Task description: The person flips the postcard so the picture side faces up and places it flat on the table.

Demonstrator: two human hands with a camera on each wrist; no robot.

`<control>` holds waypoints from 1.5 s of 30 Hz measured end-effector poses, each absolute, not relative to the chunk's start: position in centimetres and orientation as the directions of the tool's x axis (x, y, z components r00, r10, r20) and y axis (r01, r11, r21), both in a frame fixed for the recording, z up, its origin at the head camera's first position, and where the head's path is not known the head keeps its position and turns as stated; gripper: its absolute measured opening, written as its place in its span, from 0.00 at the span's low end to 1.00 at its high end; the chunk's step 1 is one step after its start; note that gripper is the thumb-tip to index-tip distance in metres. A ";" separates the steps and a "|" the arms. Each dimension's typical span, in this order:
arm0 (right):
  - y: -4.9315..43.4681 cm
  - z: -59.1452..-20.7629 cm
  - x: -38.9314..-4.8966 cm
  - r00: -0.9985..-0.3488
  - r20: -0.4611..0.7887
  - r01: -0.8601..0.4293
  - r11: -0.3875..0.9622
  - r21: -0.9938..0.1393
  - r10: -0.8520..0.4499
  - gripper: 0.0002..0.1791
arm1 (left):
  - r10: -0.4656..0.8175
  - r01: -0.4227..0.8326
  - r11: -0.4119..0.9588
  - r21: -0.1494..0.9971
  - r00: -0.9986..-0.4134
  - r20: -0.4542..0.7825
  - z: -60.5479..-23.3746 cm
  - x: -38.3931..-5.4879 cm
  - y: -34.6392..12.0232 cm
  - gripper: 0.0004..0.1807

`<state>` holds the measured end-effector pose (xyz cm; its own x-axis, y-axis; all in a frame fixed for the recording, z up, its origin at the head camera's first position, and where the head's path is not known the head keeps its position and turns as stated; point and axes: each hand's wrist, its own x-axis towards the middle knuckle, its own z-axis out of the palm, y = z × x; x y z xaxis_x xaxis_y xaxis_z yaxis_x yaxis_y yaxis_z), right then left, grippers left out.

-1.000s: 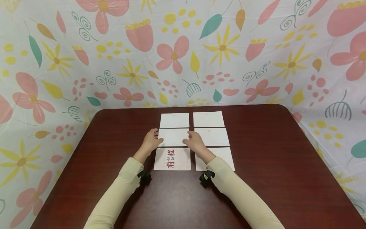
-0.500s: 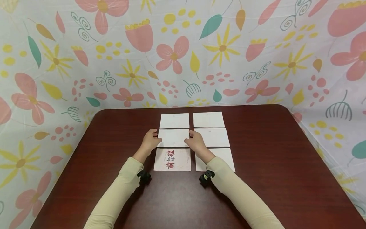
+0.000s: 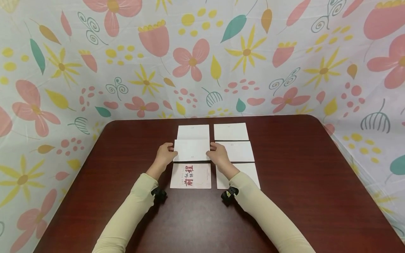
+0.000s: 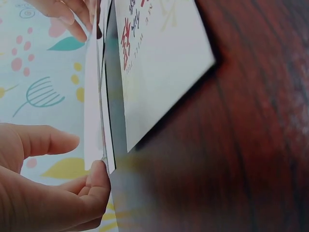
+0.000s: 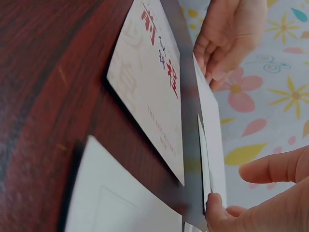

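Note:
A blank white card [image 3: 192, 150], with a tiny mark near its near edge, is raised slightly off the table in the left column. It overlaps the near part of the far-left white card [image 3: 193, 131]. My left hand [image 3: 164, 154] holds its left short edge, and my right hand [image 3: 219, 154] holds the right one. In the left wrist view a fingertip [image 4: 100, 174] meets the end of the card. In the right wrist view a fingertip [image 5: 215, 200] touches the opposite end. Nearer lies a card printed with red and dark characters [image 3: 191, 176], flat and apart from both hands.
The right column has a far white card [image 3: 231, 131], a middle one [image 3: 238, 151] and a near one [image 3: 246, 175], the last partly hidden by my right wrist. They lie on a dark red-brown table [image 3: 294, 168]. A flowered curtain [image 3: 202, 95] hangs behind its far edge.
The middle-left card has risen from lying flat and shifted slightly away, so it covers the gap to the far card. Both hands have drawn outward to its ends. Other cards stay put.

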<state>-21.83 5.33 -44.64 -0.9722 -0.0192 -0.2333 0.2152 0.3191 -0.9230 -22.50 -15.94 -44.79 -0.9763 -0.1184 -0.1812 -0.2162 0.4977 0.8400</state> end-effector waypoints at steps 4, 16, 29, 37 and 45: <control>5.5 -44.5 -21.9 -0.974 -0.226 0.210 0.320 -0.924 -0.013 0.29 | -0.128 -0.206 0.489 0.848 -0.978 -0.163 -44.7 -22.5 -16.0 0.24; 5.9 -44.4 -22.5 -0.979 -0.200 0.204 0.297 -0.933 0.044 0.20 | -0.196 -0.190 0.414 0.890 -0.974 -0.117 -44.8 -22.8 -16.3 0.12; 6.3 -44.2 -22.8 -0.979 -0.199 0.203 0.225 -0.953 0.041 0.16 | -0.216 -0.143 0.359 0.922 -0.974 -0.067 -44.4 -22.7 -16.4 0.08; 6.7 -43.8 -22.8 -0.985 -0.164 0.171 0.214 -0.962 0.048 0.14 | -0.198 -0.130 0.252 0.959 -0.977 -0.080 -44.1 -22.5 -16.5 0.07; 7.2 -43.9 -23.0 -0.985 -0.170 0.171 0.162 -0.972 0.018 0.14 | -0.185 -0.169 0.247 0.954 -0.975 -0.124 -43.9 -22.3 -16.7 0.12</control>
<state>-23.04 7.17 -43.87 -0.9853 0.0182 -0.1700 0.1706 0.1624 -0.9719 -22.33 -16.73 -43.89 -0.9748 -0.1854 -0.1241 -0.1685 0.2472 0.9542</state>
